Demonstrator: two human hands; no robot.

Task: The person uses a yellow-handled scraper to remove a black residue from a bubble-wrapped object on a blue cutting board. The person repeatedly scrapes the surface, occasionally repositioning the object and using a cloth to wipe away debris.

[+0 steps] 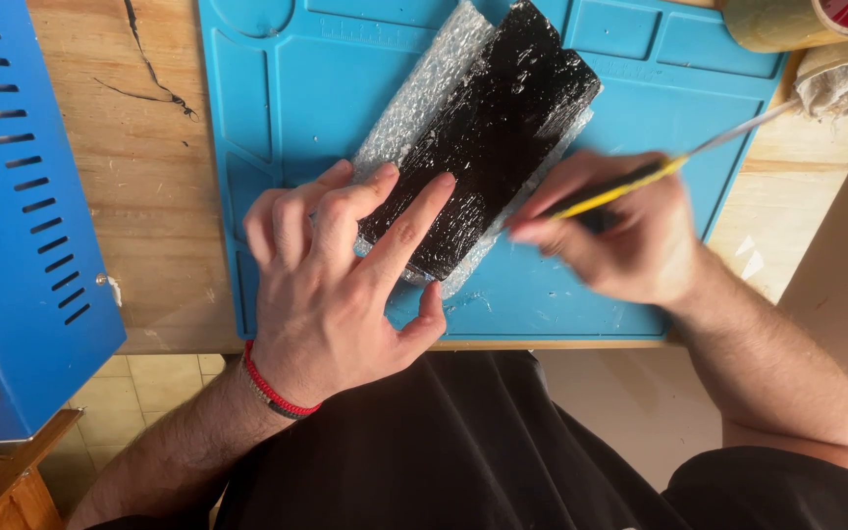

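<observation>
Black flat slab (488, 137), glossy and scuffed, lies diagonally on a sheet of bubble wrap (414, 103) (wrap sticks out along its upper-left edge and a bit at the lower right). Both sit on a blue silicone work mat (296, 88) spread over the wooden bench (139, 177). Left hand (336, 285) is flat on the near end of the slab, fingers spread and pressing down, index fingertip reaching furthest up the black surface; its grip is apart, nothing enclosed. A red cord bracelet (277, 393) sits on that wrist. Right hand (620, 240) is motion-blurred just beside the slab's right edge, its grip clamped on a yellow-and-black utility knife (620, 186); the knife's far end points up right past the mat edge, the end near the slab is hidden by the fingers, so contact with the wrap cannot be told. Blue metal case (12, 196) with vent slots stands at the left bench edge. Top right: a roll of tan tape (787, 20) touching a crumpled cloth (846, 79). Dark crack (154, 74) marks the wood near the top left. Person's black shirt (463, 451) fills the bottom.
</observation>
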